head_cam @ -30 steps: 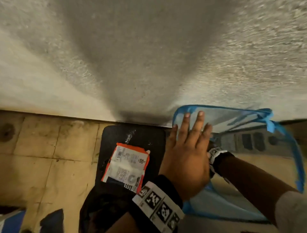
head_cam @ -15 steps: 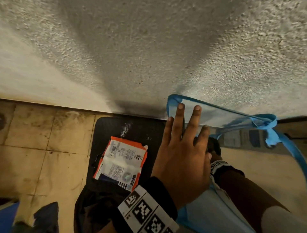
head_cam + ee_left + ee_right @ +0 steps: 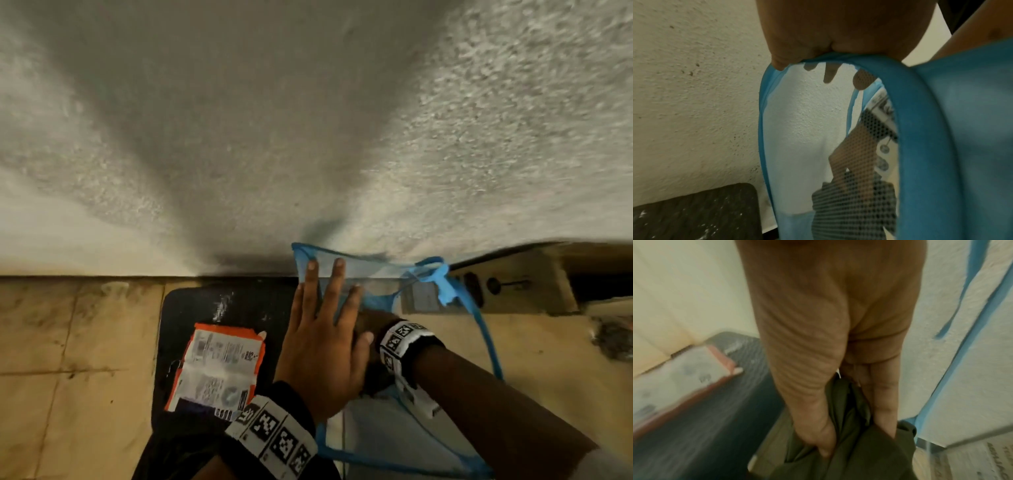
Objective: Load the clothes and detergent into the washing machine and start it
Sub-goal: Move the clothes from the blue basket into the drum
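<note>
Nearest us, our left hand (image 3: 320,346) lies flat against the blue mesh laundry hamper (image 3: 486,329), its fingers (image 3: 337,284) straight and spread over the rim. Just beyond it, our right hand (image 3: 840,402) reaches inside, fingers clamped on a dark garment (image 3: 855,456). Left of the hamper, the orange detergent packet (image 3: 219,370) lies on a black mat (image 3: 191,308) by the wall (image 3: 308,120).

Rough white plaster wall (image 3: 308,120), stained beige floor tiles (image 3: 68,359), dim light

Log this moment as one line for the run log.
step: unloading hamper | left hand: flat on hamper mesh | right hand: gripping dark garment | detergent box: on black mat
</note>
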Demonstrator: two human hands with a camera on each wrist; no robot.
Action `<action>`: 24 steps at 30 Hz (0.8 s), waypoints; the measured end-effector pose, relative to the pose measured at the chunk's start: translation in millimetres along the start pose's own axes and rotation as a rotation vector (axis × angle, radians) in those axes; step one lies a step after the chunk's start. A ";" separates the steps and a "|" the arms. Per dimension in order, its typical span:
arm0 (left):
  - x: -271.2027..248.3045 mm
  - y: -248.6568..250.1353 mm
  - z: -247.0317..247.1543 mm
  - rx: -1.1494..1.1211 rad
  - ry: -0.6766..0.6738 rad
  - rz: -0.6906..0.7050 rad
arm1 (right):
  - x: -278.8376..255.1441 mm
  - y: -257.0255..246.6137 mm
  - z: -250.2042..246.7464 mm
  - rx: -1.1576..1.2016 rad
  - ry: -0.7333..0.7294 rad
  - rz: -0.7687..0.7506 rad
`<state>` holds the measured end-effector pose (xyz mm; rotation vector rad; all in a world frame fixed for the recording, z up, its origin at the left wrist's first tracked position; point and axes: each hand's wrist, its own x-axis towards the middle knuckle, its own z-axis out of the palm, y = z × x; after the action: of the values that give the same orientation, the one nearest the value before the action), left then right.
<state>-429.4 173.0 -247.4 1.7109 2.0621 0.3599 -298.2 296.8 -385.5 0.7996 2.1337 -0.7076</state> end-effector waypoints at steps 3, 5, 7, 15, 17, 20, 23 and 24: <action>4.7 2.0 -4.6 -0.035 -0.007 -0.032 | -74.1 -29.0 -64.0 0.076 -0.060 0.004; 7.3 1.7 -11.9 -0.020 -0.037 -0.047 | -113.1 -39.2 -93.5 0.096 -0.071 0.035; 6.2 0.4 -18.8 -0.014 -0.065 -0.037 | -149.9 -48.4 -112.7 0.118 -0.034 0.049; -19.0 11.2 -55.9 -0.142 -0.078 0.112 | -305.4 -53.0 -164.4 0.427 0.483 0.083; -21.9 15.0 -59.8 -0.096 -0.089 0.173 | -338.4 -48.0 -163.4 0.506 0.609 0.144; -16.8 25.4 -65.2 -0.047 -0.146 0.201 | -377.4 -46.3 -151.5 0.584 0.743 0.190; -7.9 50.9 -79.1 -0.034 -0.162 0.240 | -407.4 -45.4 -138.0 0.620 0.847 0.214; -5.5 63.7 -85.8 -0.027 -0.148 0.268 | -418.8 -45.0 -132.9 0.633 0.881 0.220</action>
<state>-415.1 187.0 -142.2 1.9403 1.7205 0.3299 -165.7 227.1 30.0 1.9389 2.5037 -1.0588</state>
